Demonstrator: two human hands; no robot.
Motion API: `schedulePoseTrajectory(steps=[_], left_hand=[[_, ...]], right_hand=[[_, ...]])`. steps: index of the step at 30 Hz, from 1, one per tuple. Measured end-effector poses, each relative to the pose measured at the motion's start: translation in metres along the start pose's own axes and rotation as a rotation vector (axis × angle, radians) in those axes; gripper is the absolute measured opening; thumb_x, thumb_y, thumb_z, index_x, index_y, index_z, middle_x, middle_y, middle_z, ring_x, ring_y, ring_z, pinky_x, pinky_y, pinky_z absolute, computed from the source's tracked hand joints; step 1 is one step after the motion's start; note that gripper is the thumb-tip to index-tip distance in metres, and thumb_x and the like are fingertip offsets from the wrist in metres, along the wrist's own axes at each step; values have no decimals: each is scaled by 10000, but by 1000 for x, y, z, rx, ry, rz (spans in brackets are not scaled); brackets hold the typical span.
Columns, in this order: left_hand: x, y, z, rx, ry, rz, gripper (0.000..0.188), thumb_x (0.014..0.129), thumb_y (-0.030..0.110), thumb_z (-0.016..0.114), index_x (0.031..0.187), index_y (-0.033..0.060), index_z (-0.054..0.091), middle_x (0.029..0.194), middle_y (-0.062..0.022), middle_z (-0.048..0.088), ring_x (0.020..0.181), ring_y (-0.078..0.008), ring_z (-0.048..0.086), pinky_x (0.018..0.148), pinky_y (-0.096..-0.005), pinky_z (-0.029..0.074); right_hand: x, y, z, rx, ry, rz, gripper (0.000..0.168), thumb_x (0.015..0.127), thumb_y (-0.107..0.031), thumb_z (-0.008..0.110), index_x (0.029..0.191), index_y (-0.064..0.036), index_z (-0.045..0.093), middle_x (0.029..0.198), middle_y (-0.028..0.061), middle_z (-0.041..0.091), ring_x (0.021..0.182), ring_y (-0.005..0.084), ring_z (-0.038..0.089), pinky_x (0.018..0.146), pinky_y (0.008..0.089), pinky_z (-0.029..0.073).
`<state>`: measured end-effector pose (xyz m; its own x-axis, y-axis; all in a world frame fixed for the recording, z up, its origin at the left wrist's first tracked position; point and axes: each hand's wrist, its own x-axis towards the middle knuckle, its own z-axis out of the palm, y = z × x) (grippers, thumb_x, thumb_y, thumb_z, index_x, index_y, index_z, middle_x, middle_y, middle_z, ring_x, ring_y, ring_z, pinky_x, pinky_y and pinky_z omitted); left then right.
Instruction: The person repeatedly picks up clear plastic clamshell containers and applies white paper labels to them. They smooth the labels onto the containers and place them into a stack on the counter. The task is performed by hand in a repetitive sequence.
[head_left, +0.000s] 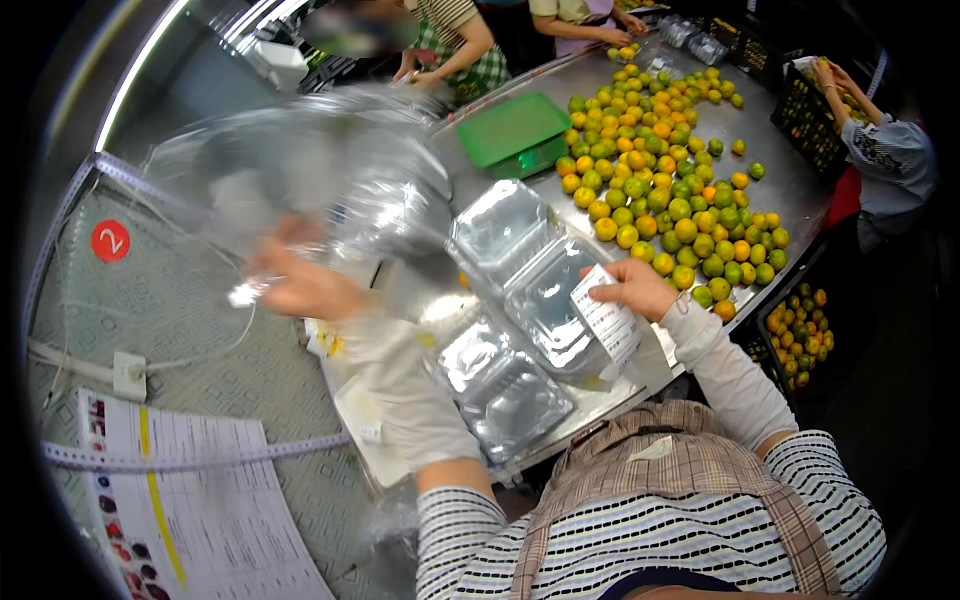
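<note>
My left hand (311, 281), blurred, grips part of a large clear plastic bag (367, 180), also blurred, at the left of the metal table. Shiny plastic shows by its fingers. My right hand (634, 289) holds a strip of white printed labels (609, 319) over the right part of an open clear clamshell box (525, 262). Nearer to me, another clear clamshell box (510, 390) lies open. Both boxes show no fruit inside. Behind them stands a green scale (516, 131), with a lit display. Green and orange citrus fruits (660, 172) are spread loose to its right.
A black crate of citrus (799, 330) stands low at the right. Another person's hands (829, 75) are at a black crate (806, 120); two more people stand across the table (780, 161). A partition with a printed sheet (202, 495) and cable is at the left.
</note>
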<state>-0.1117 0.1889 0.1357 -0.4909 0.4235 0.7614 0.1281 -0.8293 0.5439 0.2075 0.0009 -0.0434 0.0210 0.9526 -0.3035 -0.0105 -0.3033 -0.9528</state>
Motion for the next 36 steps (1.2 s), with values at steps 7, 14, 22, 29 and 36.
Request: schedulePoseTrajectory(steps=[7, 14, 22, 29, 36], left_hand=[[85, 41, -125, 69, -544, -583, 321, 1031, 342, 620, 1099, 32, 666, 995, -123, 693, 854, -218, 693, 617, -352, 587], [-92, -55, -229, 217, -696, -1415, 250, 1023, 264, 621, 1091, 24, 642, 884, -101, 682, 714, -226, 687, 580, -358, 568], [-153, -125, -228, 349, -792, -1543, 250, 995, 236, 642, 1131, 27, 635, 899, -113, 713, 745, -232, 688, 602, -368, 565], [-163, -126, -231, 490, -850, -1656, 341, 954, 239, 647, 1193, 10, 563, 796, -154, 729, 555, -228, 640, 450, -330, 512], [-160, -87, -243, 758, -941, -1336, 575, 967, 279, 645, 1417, -61, 533, 799, -103, 722, 542, -198, 638, 454, -311, 496]], right_hand=[[-1, -7, -4, 294, -102, -31, 379, 954, -99, 673, 1311, 25, 655, 1139, 77, 747, 955, 127, 713, 866, 274, 565], [-5, -18, -1, 413, -102, -21, 252, 960, -168, 696, 1145, 4, 701, 1029, 54, 753, 855, 108, 710, 759, 259, 560], [-43, -32, -37, 348, 27, -85, 286, 986, -189, 668, 1199, 2, 686, 1096, 61, 741, 954, 109, 695, 880, 281, 538], [-61, -15, -62, 366, 118, -55, 305, 989, -190, 666, 1222, 6, 669, 1129, 54, 734, 971, 108, 694, 900, 290, 537], [-64, -19, -53, 318, 92, -81, 318, 980, -204, 687, 1219, 6, 676, 1120, 54, 736, 978, 98, 686, 909, 283, 529]])
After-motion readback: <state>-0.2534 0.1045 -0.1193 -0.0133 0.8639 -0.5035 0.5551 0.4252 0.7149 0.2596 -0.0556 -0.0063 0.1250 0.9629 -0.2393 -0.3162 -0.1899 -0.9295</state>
